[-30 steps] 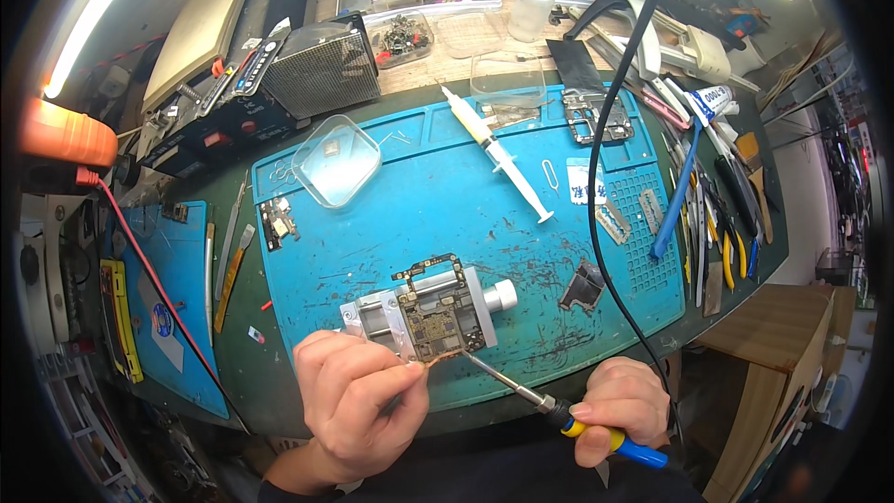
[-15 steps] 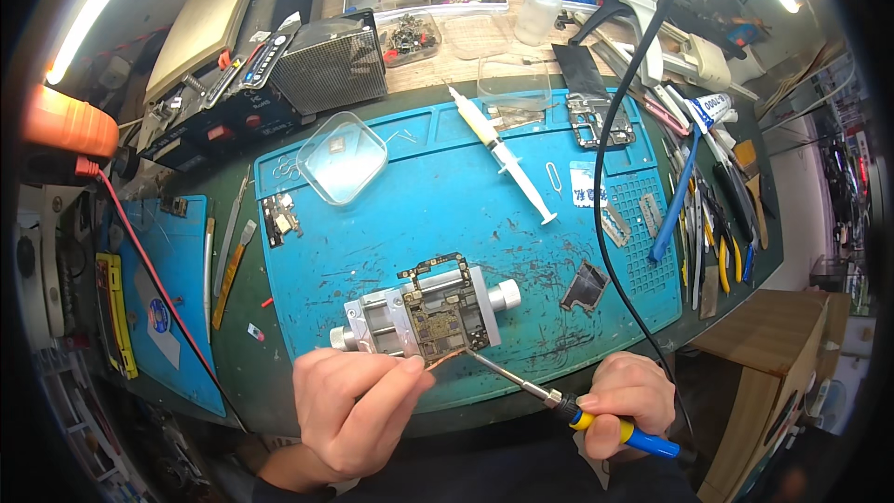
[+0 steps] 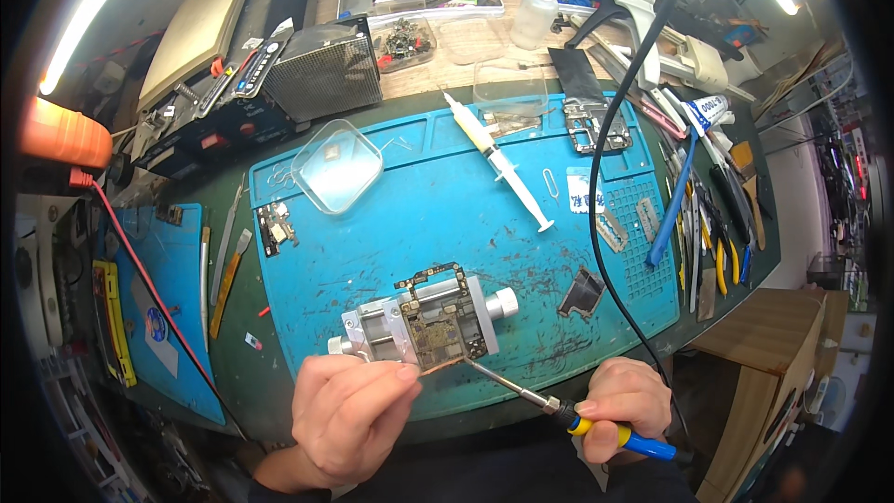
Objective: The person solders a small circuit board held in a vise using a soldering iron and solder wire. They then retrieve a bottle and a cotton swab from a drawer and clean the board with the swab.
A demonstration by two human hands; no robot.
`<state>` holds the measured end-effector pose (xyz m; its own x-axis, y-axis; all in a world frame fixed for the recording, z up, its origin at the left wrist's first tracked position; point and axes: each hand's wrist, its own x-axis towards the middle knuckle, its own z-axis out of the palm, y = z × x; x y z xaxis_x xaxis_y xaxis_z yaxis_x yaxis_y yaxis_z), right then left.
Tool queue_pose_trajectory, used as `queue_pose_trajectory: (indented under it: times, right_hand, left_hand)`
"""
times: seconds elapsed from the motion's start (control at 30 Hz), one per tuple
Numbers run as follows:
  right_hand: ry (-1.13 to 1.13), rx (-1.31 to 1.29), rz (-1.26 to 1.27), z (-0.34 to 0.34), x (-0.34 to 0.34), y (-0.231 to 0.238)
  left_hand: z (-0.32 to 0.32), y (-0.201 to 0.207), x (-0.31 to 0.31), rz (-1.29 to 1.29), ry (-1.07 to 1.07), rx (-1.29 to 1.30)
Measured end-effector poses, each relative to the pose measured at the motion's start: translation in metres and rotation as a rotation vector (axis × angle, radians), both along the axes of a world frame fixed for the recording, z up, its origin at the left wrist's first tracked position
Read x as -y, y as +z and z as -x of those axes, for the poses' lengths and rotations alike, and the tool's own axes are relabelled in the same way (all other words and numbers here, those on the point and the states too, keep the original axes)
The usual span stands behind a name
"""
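Observation:
A circuit board (image 3: 436, 335) sits in a metal clamp holder (image 3: 376, 328) with white knobs, near the front of the blue mat. My left hand (image 3: 354, 414) pinches a thin copper-coloured strip, apparently desoldering braid (image 3: 441, 367), laid along the board's near edge. From the right, my right hand (image 3: 626, 405) grips the blue and yellow handle of a soldering iron (image 3: 521, 392). The iron's tip meets the strip's far end at the board's lower right corner. A dark frame-shaped board part (image 3: 431, 273) sticks out behind the board.
A syringe (image 3: 503, 168) and a clear dish (image 3: 340, 168) lie farther back on the mat (image 3: 428, 196). The black cable (image 3: 603, 214) hangs down on the right. Tweezers and pliers (image 3: 722, 247) crowd the right side. A dark metal piece (image 3: 582, 293) lies right of the holder.
The view has shifted slightly. The strip now lies flatter along the board's near edge, and my left hand's fingertips sit slightly lower. The iron's tip stays at the same corner.

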<state>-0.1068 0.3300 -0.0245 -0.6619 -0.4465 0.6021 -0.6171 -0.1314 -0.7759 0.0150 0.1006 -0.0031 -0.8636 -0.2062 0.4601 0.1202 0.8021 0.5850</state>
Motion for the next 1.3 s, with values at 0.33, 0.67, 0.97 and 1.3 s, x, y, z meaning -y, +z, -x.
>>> queue_pose_trajectory:
  times: [0.33, 0.67, 0.97, 1.3]
  right_hand:
    - [0.019, -0.01, -0.022, 0.0002, -0.0029, -0.0002]
    - [0.061, -0.022, -0.027, 0.0032, -0.003, 0.0009]
    - [0.034, -0.018, -0.007, 0.0012, -0.0026, -0.001]
    - [0.037, -0.019, -0.002, 0.0012, -0.0032, -0.0012]
  left_hand:
    - [-0.001, -0.0043, -0.001, -0.058, 0.032, -0.01]
    - [-0.0029, -0.0012, -0.0006, -0.042, 0.026, 0.031]
    - [-0.0026, -0.0003, -0.0006, -0.033, 0.026, 0.039]
    - [-0.0027, -0.0036, -0.0025, -0.061, 0.059, 0.006]
